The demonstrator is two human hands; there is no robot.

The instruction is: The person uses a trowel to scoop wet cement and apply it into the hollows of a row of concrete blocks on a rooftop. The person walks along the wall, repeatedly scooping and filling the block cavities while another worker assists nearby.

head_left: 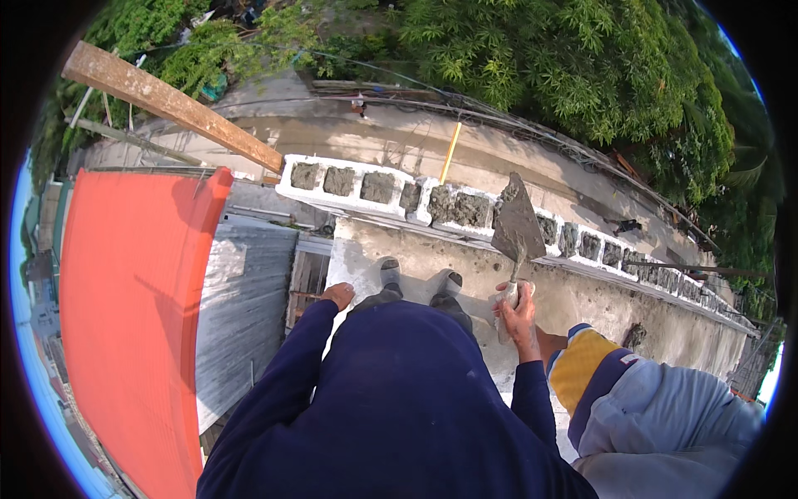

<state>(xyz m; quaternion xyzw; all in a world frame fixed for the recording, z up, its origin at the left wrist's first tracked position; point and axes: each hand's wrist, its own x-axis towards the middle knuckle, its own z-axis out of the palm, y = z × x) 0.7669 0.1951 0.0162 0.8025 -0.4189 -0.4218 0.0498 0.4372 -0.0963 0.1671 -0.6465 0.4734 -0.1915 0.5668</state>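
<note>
My right hand [519, 316] is closed around the handle of a pointed masonry trowel [520, 224]. Grey mortar coats the blade, which overlaps the top of a hollow-block wall [399, 190] in this view; whether they touch I cannot tell. Several of the wall's cells are filled with grey mortar [470, 209]. My left hand [338, 295] hangs beside my left leg, its back showing and its fingers mostly hidden. Nothing can be seen in it. Both my feet [449, 283] stand on the concrete slab [366, 245] behind the wall.
Close on my right is a co-worker in yellow-and-navy and grey clothing [657, 407]. A wooden beam [174, 104] juts out at the far left, above an orange-red roof [133, 308] and grey metal sheets [241, 308]. A yellow strip [450, 153] rises by the wall. Below lies a road [332, 129].
</note>
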